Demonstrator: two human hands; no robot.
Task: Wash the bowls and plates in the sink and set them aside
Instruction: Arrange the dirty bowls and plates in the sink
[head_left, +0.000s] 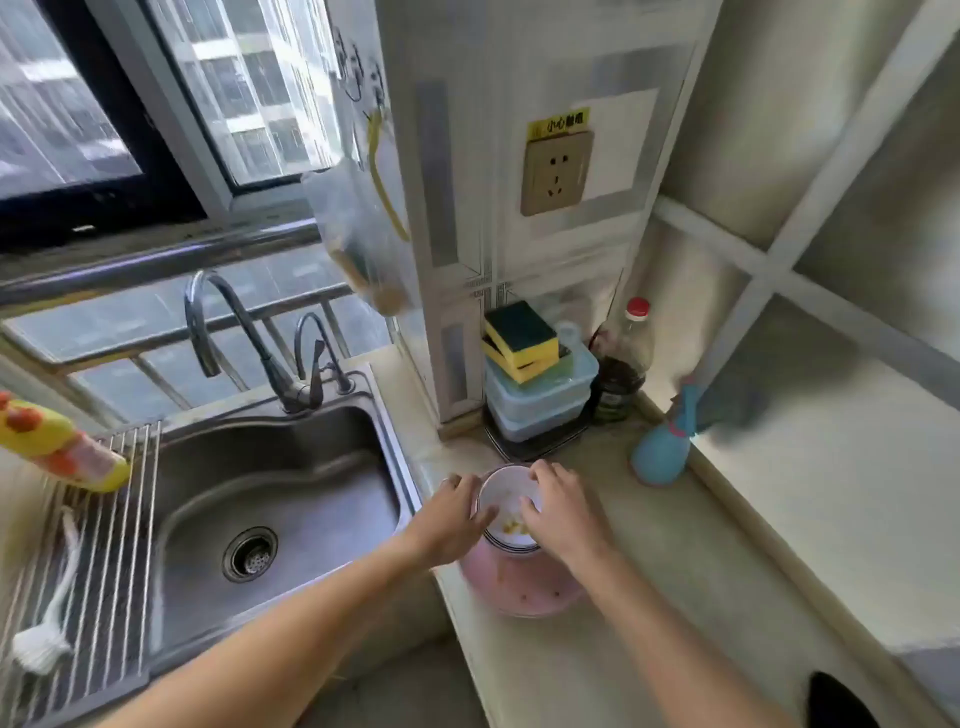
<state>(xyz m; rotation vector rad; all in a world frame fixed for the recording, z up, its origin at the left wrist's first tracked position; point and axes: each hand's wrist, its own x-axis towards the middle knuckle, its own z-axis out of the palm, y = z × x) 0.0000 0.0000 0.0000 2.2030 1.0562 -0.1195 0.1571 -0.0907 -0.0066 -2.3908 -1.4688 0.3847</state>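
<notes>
A white bowl (506, 499) with yellow food scraps sits on a pink plate (519, 584) on the counter, just right of the steel sink (275, 493). My left hand (452, 519) grips the bowl's left rim, thumb over the edge. My right hand (563, 512) holds its right rim, fingers curled over the edge into the bowl. The sink basin holds no dishes, and its drain (249, 553) is uncovered. No water runs from the tall faucet (234, 332).
A wire drying rack (98, 545) lies over the sink's left side, with a yellow detergent bottle (57, 447) on it. Sponges (519, 340) sit on stacked plastic boxes (540, 400) at the back. A dark bottle (621, 374) and blue spray bottle (662, 452) stand right.
</notes>
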